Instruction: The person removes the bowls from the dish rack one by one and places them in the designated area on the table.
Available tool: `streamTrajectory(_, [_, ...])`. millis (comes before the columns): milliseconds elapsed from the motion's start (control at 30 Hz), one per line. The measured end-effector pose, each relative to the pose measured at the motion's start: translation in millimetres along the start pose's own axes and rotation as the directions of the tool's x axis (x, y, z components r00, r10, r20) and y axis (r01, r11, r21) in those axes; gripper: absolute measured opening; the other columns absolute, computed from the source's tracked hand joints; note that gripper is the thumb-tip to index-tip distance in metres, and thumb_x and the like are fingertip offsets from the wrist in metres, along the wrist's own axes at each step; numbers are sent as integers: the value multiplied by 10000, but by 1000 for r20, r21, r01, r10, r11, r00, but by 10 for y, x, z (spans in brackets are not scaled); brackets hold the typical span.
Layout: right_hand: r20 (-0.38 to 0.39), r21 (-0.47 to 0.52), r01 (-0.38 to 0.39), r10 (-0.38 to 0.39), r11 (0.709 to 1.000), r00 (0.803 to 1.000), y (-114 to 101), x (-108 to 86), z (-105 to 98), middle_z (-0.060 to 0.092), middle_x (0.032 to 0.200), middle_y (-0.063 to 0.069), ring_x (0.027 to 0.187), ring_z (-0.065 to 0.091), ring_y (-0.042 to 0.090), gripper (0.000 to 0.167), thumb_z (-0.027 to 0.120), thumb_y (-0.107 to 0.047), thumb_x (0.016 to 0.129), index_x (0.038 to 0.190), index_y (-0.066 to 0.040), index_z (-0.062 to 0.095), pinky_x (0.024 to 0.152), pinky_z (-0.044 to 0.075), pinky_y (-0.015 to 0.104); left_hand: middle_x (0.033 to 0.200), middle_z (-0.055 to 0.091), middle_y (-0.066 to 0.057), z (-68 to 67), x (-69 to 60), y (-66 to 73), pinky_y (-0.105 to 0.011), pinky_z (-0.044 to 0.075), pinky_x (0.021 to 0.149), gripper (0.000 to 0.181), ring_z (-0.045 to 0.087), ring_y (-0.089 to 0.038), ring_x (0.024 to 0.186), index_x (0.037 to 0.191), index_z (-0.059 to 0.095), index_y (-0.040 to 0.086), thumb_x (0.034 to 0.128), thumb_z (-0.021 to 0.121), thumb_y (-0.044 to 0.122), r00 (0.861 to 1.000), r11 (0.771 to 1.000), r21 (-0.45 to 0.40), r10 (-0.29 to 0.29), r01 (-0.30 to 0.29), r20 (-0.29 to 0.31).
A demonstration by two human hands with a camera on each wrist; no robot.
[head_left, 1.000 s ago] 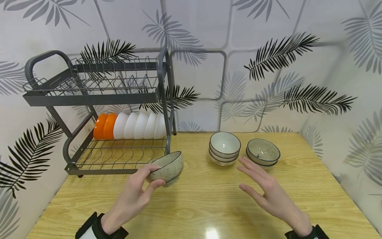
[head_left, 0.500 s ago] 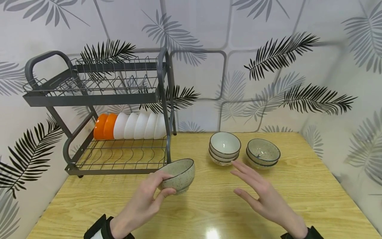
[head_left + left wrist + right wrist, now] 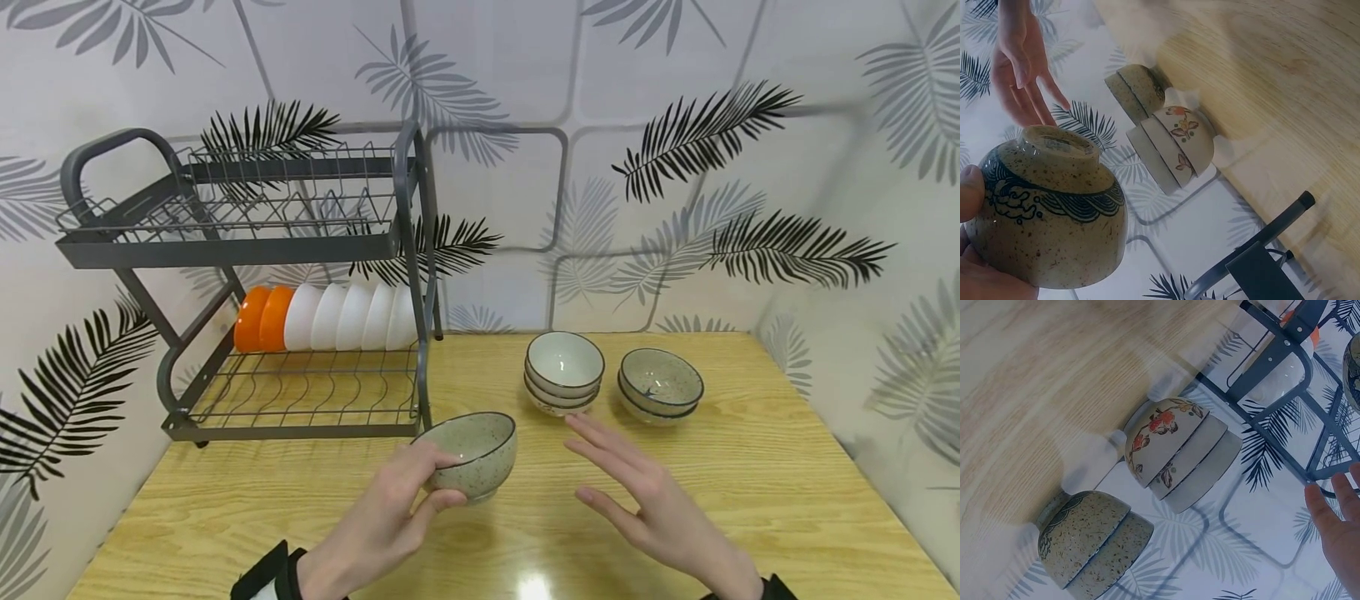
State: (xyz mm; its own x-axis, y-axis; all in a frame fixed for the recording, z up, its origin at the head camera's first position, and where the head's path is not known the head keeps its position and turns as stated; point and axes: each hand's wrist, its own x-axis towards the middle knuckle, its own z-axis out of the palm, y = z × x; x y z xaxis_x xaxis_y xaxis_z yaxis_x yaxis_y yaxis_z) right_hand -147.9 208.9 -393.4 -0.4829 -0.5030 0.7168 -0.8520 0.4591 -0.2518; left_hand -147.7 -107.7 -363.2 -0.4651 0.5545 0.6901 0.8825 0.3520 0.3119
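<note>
My left hand [image 3: 382, 521] pinches a speckled grey-green bowl [image 3: 480, 467] by its left side, fingers over the rim and thumb below, above the table. A dark blue wave pattern shows on this bowl [image 3: 1054, 212] in the left wrist view. To its right, my right hand [image 3: 660, 508] hovers with fingers spread, holding nothing. Behind that hand stand a stack of white bowls [image 3: 564, 364] with floral sides [image 3: 1163, 434] and, on its right, two nested speckled bowls [image 3: 660, 383].
A dark two-tier dish rack [image 3: 225, 250] stands at the left. Its lower tier holds two orange bowls [image 3: 251, 321] and several white bowls [image 3: 327, 318] on edge. A patterned wall [image 3: 495, 200] rises behind the wooden table [image 3: 375, 583].
My left hand has carried the speckled bowl rightward and nearer the front, away from the rack. My right hand has shifted a little left and toward the front.
</note>
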Motion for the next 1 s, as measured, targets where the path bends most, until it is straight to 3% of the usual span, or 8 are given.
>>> streamTrajectory(133, [-1, -4, 4, -4, 1000, 1000, -12, -4, 10, 487, 1545, 134, 1495, 391, 192, 462, 597, -292, 1017, 1394, -27, 572, 1250, 261, 217, 1008, 659, 33, 14, -5, 21, -218, 513, 854, 248, 602, -78, 918, 1106, 615, 80, 999, 559, 296, 1000, 999, 36, 4, -4, 17])
streamTrajectory(367, [-5, -1, 14, -14, 1000, 1000, -24, 4, 31, 511, 1521, 153, 1492, 399, 197, 461, 595, -296, 1018, 1392, -28, 575, 1248, 265, 217, 995, 648, 28, 40, 3, 17, -244, 512, 848, 193, 594, -96, 910, 1119, 601, 79, 990, 601, 223, 996, 993, 71, 93, -94, 16])
streamTrajectory(1000, [-4, 13, 10, -9, 1000, 1000, -37, -3, 52, 515, 1522, 137, 1483, 412, 189, 449, 617, -269, 1007, 1388, -34, 581, 1237, 281, 203, 975, 641, 46, 87, -14, 47, -278, 525, 857, 216, 606, -86, 927, 1139, 607, 92, 1008, 570, 260, 991, 988, 85, 129, -131, 33])
